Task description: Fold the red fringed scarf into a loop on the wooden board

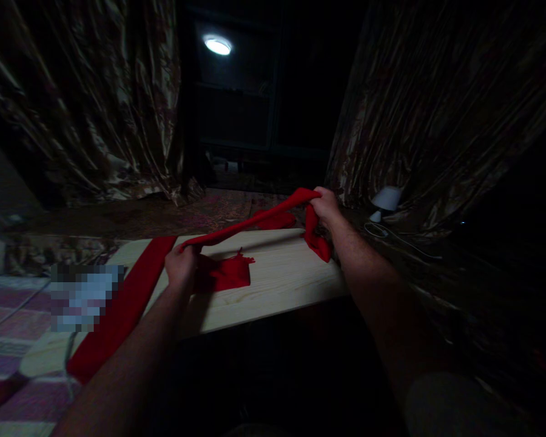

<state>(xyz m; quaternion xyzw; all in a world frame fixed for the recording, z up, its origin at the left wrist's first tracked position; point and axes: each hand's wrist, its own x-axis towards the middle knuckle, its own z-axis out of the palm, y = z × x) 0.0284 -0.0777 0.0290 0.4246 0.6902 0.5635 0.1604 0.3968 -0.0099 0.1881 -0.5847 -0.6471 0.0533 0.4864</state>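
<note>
A long red scarf (225, 273) is stretched between my hands above a pale wooden tabletop (273, 267). My left hand (181, 267) is closed round one part of it, near the table's middle left. Farther off to the right, my right hand (326, 205) grips another part, and a loose length hangs from it onto the board's far right corner. A fringed end lies on the wood beside my left hand. Another flat red strip (122, 303) crosses the table's left side; whether it joins the held scarf is hidden. More red cloth lies beyond the far edge.
A blurred-out item (87, 297) and a cable (69, 358) are at the left, near striped bedding (9, 321). A small white lamp (386, 199) with a cord stands at the right. Patterned curtains (136, 121) flank a dark window (236, 115).
</note>
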